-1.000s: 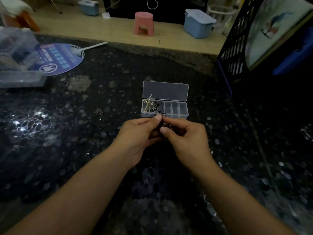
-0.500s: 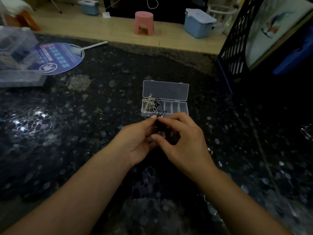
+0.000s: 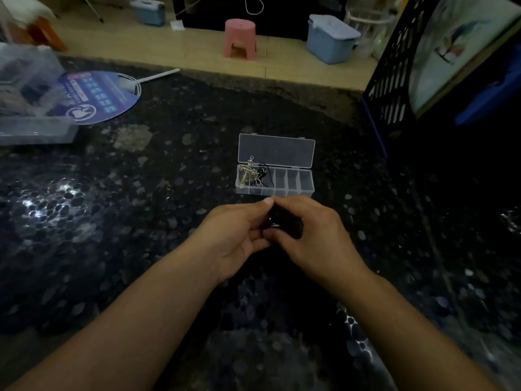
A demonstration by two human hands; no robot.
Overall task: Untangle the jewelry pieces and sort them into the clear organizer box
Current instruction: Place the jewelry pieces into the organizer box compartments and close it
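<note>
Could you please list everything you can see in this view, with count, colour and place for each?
clear organizer box: one, clear, lid open, centre of the table
cross pendant: one, pale metal, leaning in the box's left end
black cord: one, black, in the box beside the pendant
table: one, dark speckled stone
hand fan: one, blue and white, far left
clear container: one, clear, left edge
stool: one, pink, on the floor
blue bins: two, floor
black crate: one, right
left hand, right hand: together pinch a small dark jewelry piece, mostly hidden
</note>
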